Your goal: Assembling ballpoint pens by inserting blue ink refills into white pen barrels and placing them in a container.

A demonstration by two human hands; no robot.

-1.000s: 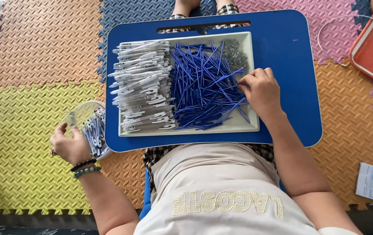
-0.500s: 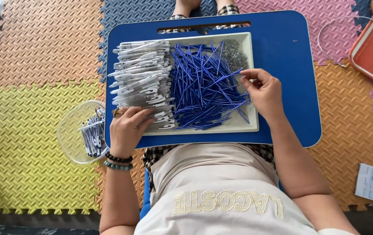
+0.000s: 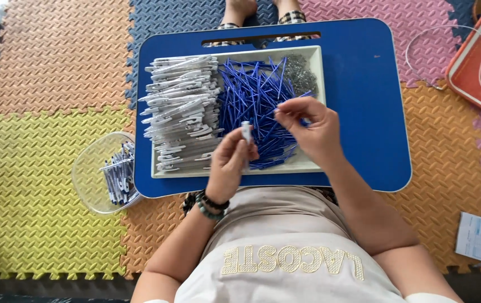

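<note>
My left hand (image 3: pixel 228 163) pinches a white pen barrel (image 3: pixel 246 131); right hand (image 3: pixel 310 126) pinches a blue refill (image 3: pixel 299 96), mid-frame over tray (image 3: pixel 308 166).

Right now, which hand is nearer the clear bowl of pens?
Left. The left hand is just right of the clear bowl; the right hand is farther right, over the tray.

White pen barrel and blue refill, both lifted above the tray

The white pen barrel (image 3: pixel 245 132) stands nearly upright, pinched at its lower part, over the heap of blue refills. The thin blue refill (image 3: pixel 297 99) lies almost level just to its right, held near one end, apart from the barrel.
</note>
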